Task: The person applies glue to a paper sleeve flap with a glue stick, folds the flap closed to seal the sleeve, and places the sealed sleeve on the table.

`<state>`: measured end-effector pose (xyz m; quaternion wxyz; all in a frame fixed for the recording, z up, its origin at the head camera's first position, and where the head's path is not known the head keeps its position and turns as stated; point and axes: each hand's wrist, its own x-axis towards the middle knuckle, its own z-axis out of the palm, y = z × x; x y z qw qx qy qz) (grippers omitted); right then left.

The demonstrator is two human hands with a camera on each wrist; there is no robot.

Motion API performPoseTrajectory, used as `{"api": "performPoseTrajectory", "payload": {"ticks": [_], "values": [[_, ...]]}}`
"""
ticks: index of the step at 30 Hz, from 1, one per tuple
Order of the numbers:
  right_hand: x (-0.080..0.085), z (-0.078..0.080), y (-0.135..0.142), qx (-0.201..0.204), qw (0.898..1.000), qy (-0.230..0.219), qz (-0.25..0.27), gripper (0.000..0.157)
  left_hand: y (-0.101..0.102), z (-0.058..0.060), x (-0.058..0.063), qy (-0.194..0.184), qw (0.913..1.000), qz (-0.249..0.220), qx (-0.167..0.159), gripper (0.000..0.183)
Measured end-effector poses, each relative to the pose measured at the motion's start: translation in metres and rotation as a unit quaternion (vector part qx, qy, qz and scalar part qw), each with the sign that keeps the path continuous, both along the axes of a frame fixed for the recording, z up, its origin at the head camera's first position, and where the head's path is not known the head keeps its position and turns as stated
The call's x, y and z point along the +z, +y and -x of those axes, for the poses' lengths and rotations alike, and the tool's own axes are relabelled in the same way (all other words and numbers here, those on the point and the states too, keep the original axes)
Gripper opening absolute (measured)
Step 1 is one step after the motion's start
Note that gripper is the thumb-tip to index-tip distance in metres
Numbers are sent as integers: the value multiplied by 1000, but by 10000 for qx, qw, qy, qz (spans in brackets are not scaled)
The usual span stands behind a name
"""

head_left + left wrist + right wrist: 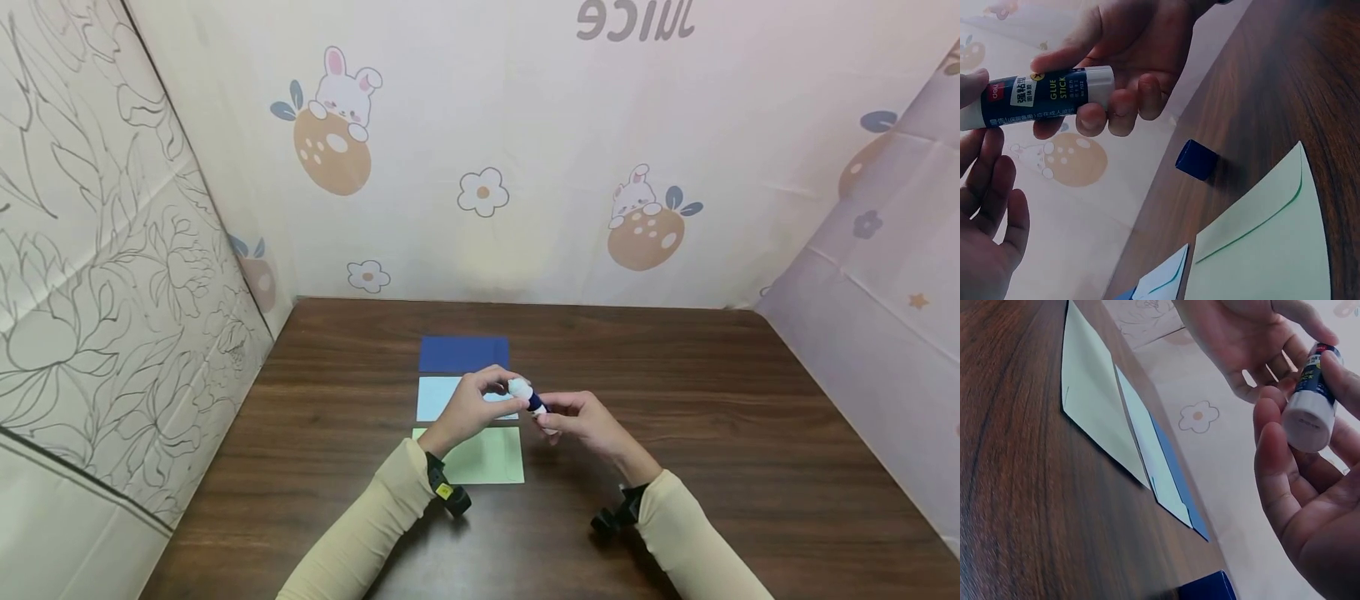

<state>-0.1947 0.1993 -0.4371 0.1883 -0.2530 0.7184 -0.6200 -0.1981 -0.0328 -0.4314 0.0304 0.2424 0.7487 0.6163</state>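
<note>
A glue stick with a dark blue label is held above the table between both hands. My left hand pinches its white upper end between thumb and fingers. Around the white base at the other end, my right hand curls its thumb and fingers. The label with "GLUE STICK" faces the left wrist view. Loose on the table lies a dark blue cap, also partly visible at the bottom of the right wrist view. In the head view I cannot make out the cap.
Three envelopes lie in a column on the brown wooden table: a dark blue envelope farthest away, a light blue envelope in the middle and a light green envelope nearest. Printed cloth walls stand behind and at both sides.
</note>
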Motion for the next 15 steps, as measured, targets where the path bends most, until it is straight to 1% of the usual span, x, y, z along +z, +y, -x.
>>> {"api": "performPoseTrajectory", "payload": {"ticks": [7,12,15], "values": [[-2,0,-4,-113,9999,66,16,26,-2,3,-4,123,9998,3,-151,23],[-1,-1,-7,-208,9998,6,-7,32,-3,1,-3,131,9998,28,-115,24],[0,-1,-9,-190,9998,11,-13,33,-3,0,-2,139,9999,4,-67,24]]}}
